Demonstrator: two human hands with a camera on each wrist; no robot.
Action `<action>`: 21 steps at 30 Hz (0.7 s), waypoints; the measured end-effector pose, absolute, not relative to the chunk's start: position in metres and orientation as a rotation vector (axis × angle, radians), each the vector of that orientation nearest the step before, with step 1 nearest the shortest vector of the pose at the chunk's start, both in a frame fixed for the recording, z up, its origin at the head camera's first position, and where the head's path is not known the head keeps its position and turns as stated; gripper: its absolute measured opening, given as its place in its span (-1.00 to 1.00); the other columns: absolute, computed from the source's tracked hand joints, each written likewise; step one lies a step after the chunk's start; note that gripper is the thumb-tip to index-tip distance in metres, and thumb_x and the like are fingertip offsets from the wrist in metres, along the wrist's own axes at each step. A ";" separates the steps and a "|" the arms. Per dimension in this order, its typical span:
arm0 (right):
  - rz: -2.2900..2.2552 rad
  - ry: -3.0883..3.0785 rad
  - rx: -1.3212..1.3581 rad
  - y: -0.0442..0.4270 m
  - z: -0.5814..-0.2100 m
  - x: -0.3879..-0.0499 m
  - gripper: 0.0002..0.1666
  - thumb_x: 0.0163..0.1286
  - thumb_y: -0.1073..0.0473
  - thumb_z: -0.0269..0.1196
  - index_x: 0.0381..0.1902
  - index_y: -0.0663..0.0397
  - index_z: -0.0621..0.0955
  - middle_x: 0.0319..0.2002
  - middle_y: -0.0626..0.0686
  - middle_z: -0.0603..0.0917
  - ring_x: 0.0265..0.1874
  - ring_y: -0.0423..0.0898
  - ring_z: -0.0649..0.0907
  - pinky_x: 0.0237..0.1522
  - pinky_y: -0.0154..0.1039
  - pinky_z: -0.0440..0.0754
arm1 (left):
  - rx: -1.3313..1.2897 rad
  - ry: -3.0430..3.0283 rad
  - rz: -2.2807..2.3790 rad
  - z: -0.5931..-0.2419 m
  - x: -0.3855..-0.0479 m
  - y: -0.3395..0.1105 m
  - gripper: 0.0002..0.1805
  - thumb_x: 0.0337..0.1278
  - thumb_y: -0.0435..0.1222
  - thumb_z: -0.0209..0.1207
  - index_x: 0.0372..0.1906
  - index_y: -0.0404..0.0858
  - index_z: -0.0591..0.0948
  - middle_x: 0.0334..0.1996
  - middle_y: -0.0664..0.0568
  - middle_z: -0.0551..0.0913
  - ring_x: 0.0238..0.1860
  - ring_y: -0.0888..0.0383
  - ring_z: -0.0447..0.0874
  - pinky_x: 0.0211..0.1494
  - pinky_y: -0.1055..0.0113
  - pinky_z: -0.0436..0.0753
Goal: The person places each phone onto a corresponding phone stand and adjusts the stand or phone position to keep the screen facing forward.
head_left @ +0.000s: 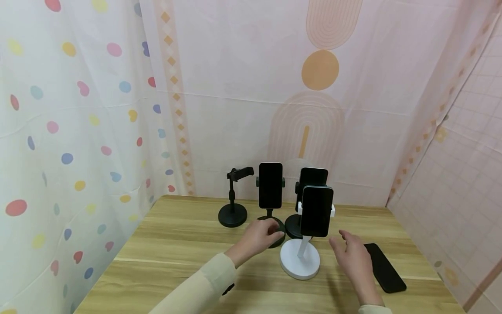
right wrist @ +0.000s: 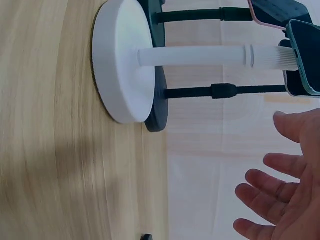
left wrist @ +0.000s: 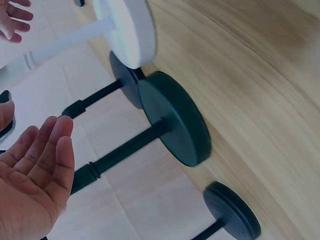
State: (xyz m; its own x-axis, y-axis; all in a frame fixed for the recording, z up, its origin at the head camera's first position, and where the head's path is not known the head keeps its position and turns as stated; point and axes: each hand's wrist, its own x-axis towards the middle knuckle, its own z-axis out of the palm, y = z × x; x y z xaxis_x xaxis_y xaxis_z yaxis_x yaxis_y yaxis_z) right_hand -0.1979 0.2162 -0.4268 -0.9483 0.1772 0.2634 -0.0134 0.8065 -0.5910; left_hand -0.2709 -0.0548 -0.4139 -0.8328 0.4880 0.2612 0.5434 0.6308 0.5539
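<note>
My left hand (head_left: 256, 237) hovers in front of the dark green phone stand (left wrist: 175, 120), fingers loosely bent and holding nothing. That stand carries an upright phone (head_left: 270, 185). Just right of it is a white phone stand (head_left: 300, 259) with a phone (head_left: 317, 211) in its clamp. My right hand (head_left: 353, 257) is in the air to the right of the white stand, fingers spread, gripping nothing; the right wrist view shows its fingertips (right wrist: 245, 192) apart from the stands. Behind the white stand, a black stand (head_left: 293, 224) holds another phone (head_left: 313, 175), partly hidden.
At the back left stands a black phone stand (head_left: 232, 214) with its clamp bare. A dark phone (head_left: 385, 268) lies flat on the wooden table (head_left: 176, 244), right of my right hand. Patterned curtains (head_left: 227, 87) hang behind and beside the table.
</note>
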 end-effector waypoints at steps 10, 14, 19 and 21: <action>0.609 -2.750 -0.034 0.218 -0.432 -0.201 -0.41 0.41 0.04 0.25 0.18 0.44 0.53 0.08 0.49 0.53 0.01 0.40 0.57 -0.03 0.28 0.51 | -0.841 -2.813 -0.888 -0.430 -0.276 -0.083 -0.74 0.33 -0.13 0.24 -0.16 -0.27 0.68 -0.44 0.14 0.59 -0.45 0.26 0.49 -0.36 0.36 0.52; 0.519 -2.762 0.016 0.219 -0.432 -0.204 -0.42 0.38 0.07 0.29 0.15 0.45 0.55 0.04 0.47 0.56 -0.01 0.39 0.58 -0.04 0.26 0.52 | -0.834 -2.796 -0.829 -0.433 -0.277 -0.095 -0.74 0.31 -0.15 0.26 -0.16 -0.29 0.69 -0.45 0.12 0.61 -0.47 0.27 0.49 -0.37 0.35 0.52; 0.443 -2.778 0.070 0.219 -0.433 -0.207 -0.42 0.35 0.06 0.32 0.13 0.43 0.56 0.01 0.45 0.57 -0.03 0.39 0.59 -0.03 0.28 0.50 | -0.801 -2.807 -0.767 -0.435 -0.278 -0.107 -0.72 0.31 -0.15 0.26 -0.13 -0.31 0.69 -0.42 0.09 0.63 -0.47 0.24 0.51 -0.39 0.31 0.54; 0.419 -2.787 0.088 0.218 -0.433 -0.207 -0.42 0.33 0.06 0.33 0.13 0.42 0.57 0.00 0.45 0.58 -0.04 0.39 0.59 -0.02 0.28 0.49 | -0.794 -2.801 -0.734 -0.437 -0.278 -0.111 -0.72 0.31 -0.16 0.26 -0.12 -0.32 0.70 -0.41 0.07 0.63 -0.47 0.22 0.52 -0.40 0.29 0.54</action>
